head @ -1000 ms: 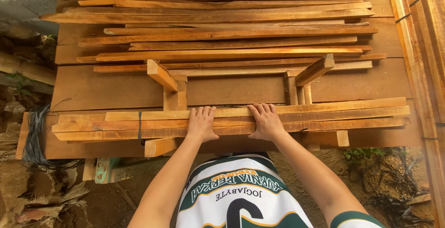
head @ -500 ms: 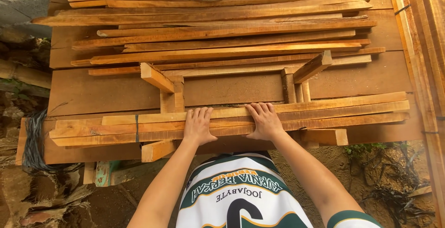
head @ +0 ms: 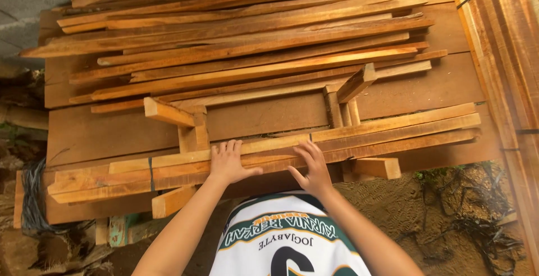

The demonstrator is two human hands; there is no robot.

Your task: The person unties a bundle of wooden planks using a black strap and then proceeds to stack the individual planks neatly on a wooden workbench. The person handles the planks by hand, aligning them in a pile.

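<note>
Hands on the bundle of wooden strips [head: 264,152] lying along the near edge of the plank table [head: 426,88]. Left hand [head: 227,162] flat, fingers together, thumb out, pressing the bundle. Right hand [head: 311,166] spread, fingertips touching the strips, palm lifted; half a second ago it lay flatter. Loose pile of strips [head: 247,40] fills the far half. Bare board between pile and bundle, broken by two wooden brackets [head: 188,124].

The slats [head: 314,147] are bare wood, reddish-brown, matt and rough-sawn; the table [head: 269,116] is darker, smoother wood. The shirt [head: 286,242] is glossy cloth.
</note>
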